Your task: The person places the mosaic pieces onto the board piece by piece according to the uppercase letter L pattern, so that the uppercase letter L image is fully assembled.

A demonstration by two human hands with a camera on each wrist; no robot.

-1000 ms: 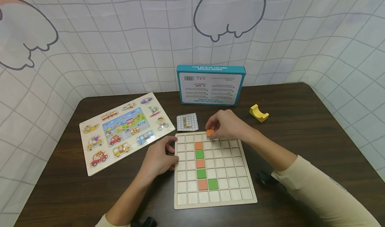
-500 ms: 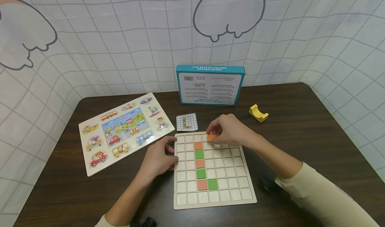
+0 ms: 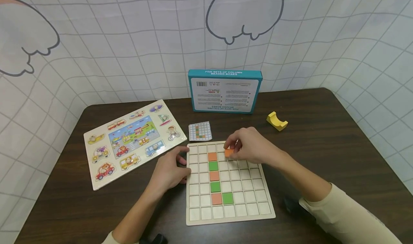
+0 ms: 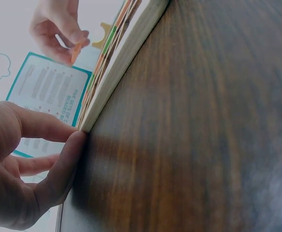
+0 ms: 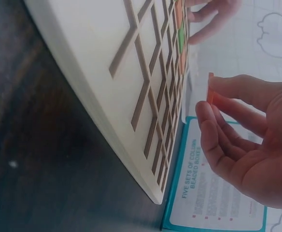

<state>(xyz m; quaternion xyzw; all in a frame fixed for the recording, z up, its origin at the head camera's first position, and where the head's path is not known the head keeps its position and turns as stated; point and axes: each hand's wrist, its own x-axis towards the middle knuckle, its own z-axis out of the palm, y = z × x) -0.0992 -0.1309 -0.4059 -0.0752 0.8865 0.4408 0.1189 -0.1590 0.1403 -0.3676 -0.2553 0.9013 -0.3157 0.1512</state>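
My right hand (image 3: 250, 146) pinches an orange square tile (image 3: 228, 153) between thumb and fingers. In the right wrist view the thin tile (image 5: 210, 88) stands edge-on, raised off the wooden grid board (image 3: 241, 211). My left hand (image 3: 170, 168) touches the board's left edge with spaced thumb and index finger. On the board, orange tiles (image 3: 214, 176) and green tiles (image 3: 215, 187) alternate down one column. One more green tile (image 3: 227, 198) lies right of the lowest orange one. Part of the upper board is hidden behind my right hand.
A small pattern card (image 3: 200, 131) lies just behind the board. Behind that stands a teal-edged box (image 3: 225, 91). A vehicle puzzle board (image 3: 135, 143) lies at the left; a yellow curved block (image 3: 276, 121) sits at the back right of the dark table (image 3: 309, 129).
My right hand has moved with the orange tile toward me and slightly right, from the board's back edge to over its second row. My left hand has stayed at the left edge.
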